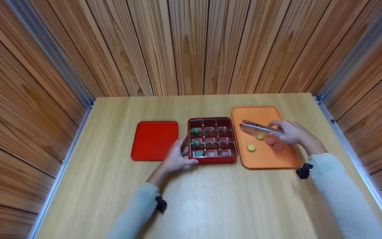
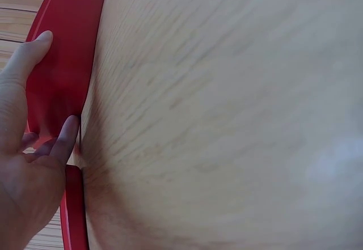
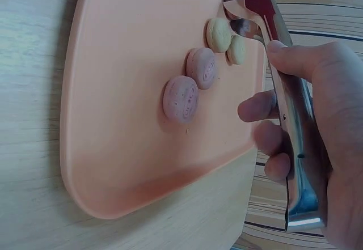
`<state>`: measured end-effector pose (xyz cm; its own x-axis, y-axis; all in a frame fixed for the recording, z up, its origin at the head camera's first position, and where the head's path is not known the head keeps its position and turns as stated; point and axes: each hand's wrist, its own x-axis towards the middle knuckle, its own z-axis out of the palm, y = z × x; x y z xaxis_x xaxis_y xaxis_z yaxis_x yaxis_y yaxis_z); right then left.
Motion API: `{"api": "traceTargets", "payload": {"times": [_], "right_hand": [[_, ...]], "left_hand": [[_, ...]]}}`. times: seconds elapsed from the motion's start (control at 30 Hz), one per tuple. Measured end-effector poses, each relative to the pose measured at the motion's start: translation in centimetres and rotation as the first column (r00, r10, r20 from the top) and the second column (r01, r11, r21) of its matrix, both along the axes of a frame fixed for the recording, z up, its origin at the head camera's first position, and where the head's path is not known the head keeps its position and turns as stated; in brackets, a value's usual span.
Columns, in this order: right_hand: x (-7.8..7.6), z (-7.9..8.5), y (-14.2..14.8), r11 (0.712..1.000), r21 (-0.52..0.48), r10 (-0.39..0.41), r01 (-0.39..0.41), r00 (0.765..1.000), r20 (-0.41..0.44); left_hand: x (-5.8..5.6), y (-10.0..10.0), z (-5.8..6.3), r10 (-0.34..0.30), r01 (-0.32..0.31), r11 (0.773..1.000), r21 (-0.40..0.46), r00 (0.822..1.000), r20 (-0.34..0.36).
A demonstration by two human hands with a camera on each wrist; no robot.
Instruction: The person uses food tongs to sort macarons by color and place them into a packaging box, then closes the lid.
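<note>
The right hand [image 1: 292,132] grips a pair of metal tongs [image 1: 255,127], fingers and thumb curled round the handle; in the right wrist view the thumb lies along the top arm and three fingertips [image 3: 258,107] wrap under it. The tongs' arms stand slightly apart, and their toothed tips hang over the orange tray [image 1: 264,159], pointing toward 9 o'clock in the head view, with nothing between them.

On the tray lie four small round cookies: a yellow one [image 1: 260,136] right below the tongs' tips, another yellow one [image 1: 251,147] at about 7 o'clock from it, and two pink ones [image 1: 270,141] just beside the hand — the farther of these partly hidden by the fingers.

The left hand [image 1: 177,157] rests against the red compartment box [image 1: 212,160] at its near left corner, fingers fairly straight and spread along the side wall, thumb at the front edge. The box sits at the table's [image 1: 211,199] centre, the tray touching or nearly touching it at 3 o'clock, and a red lid [image 1: 154,140] lies flat at 9 o'clock of the box. Green cookies fill the three cells of the left column [image 1: 196,142]; the other cells show only shiny liners.

The left wrist view gives little — a red wall, fingers against it, and blurred tabletop. Whether the palm touches the table cannot be told.
</note>
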<state>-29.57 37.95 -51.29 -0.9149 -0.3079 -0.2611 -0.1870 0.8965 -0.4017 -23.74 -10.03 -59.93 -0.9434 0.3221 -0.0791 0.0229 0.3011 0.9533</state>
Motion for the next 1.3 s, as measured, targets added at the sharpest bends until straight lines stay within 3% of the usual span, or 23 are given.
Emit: {"api": "traceTargets", "payload": {"times": [0.43, 0.73, 1.07, 1.3], "right_hand": [[0.0, 0.2, 0.2, 1.0, -0.008, -0.004, 0.004, 1.0, 0.021], [-0.5, 1.5, 0.0, 0.999, -0.027, -0.034, 0.037, 0.996, 0.078], [-1.1, 3.1, -0.2, 1.0, -0.028, 0.005, -0.004, 1.0, 0.021], [-1.3, 4.3, -1.0, 0.999, -0.047, -0.001, 0.002, 1.0, 0.027]], "left_hand": [[-0.1, 0.0, -0.2, -0.01, 0.01, 1.0, -0.004, 1.0, -0.007], [-0.1, -0.1, -0.2, -0.008, 0.008, 1.0, 0.013, 1.0, -0.005], [0.0, 0.0, -0.2, -0.012, 0.012, 1.0, -0.001, 1.0, -0.025], [0.0, 0.1, 0.0, -0.005, 0.005, 1.0, 0.01, 1.0, -0.012]]}}
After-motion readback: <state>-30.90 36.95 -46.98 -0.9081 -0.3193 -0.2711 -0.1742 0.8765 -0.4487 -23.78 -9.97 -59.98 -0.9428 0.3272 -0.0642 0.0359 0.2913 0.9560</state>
